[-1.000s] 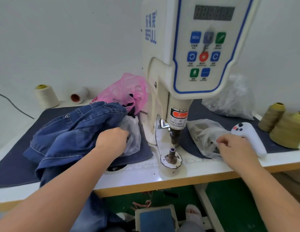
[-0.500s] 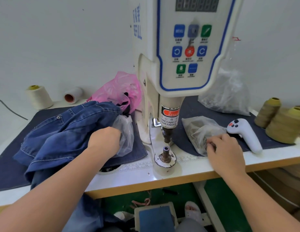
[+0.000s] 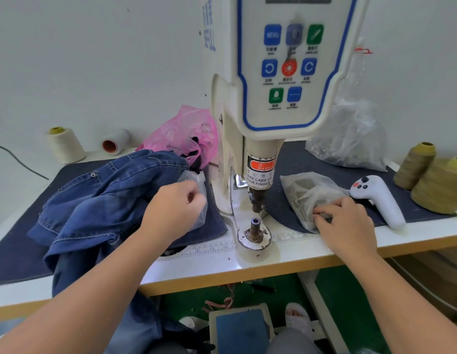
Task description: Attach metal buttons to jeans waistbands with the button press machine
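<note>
parts-picking step: right hand [image 3: 346, 221] pinches into the clear button bag [image 3: 307, 194] beneath it, left hand [image 3: 175, 208] curls loosely, grip unclear, over the jeans [image 3: 99, 200]; next, seat a button on the die [image 3: 255, 226] between them.

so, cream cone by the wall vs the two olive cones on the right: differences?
The cream cone is pale, slimmer, and stands alone at far left off the denim mat. The olive cones are darker, the nearer one bulkier, and stand paired at the mat's right end. All are upright with yellow-green cores.
</note>
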Motion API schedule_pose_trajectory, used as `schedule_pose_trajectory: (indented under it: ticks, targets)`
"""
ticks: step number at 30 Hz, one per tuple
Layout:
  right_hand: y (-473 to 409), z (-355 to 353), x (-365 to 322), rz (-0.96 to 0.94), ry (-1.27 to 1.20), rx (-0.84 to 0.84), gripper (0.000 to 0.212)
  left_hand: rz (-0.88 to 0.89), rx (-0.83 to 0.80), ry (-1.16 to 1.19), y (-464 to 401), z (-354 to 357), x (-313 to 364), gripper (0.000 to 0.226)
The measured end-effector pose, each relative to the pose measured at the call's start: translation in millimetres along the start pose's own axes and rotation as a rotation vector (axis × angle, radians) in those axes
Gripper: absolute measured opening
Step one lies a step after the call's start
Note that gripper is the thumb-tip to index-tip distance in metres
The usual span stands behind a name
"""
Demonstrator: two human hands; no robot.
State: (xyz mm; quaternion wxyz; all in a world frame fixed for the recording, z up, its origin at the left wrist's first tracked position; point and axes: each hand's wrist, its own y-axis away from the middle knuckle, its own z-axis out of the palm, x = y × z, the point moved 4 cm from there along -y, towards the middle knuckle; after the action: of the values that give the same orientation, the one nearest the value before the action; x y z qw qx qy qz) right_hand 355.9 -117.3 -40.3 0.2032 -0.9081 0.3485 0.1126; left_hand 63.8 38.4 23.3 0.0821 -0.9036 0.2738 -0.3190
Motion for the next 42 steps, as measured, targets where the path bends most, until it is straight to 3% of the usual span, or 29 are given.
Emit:
schedule_pose_trajectory:
  ticks: [6,12,20,27,42]
  targets:
    - [-5.5,-3.9,-7.4,0.088,-0.007,-0.049,0.012,0.280,-0.181,-0.043,15.2,16.2,41.9,0.033]
    - [-5.8,-5.6,-9.4,0.098,-0.019,-0.070,0.010,0.317,-0.191,0.000,20.8,25.2,45.7,0.014]
    - [-3.2,-3.5,-11.3,0.049,0.042,-0.027,0.018,0.217,-0.180,0.284,22.3,29.1,47.1,0.008]
    - [-1.4,-3.0,-11.3,0.024,0.068,0.007,0.018,0.189,-0.237,0.362,23.9,30.3,53.5,0.022]
    - [0.7,-4.0,-12.4,0.002,0.077,0.010,0.017,0.145,-0.314,0.406,26.4,30.9,55.7,0.020]
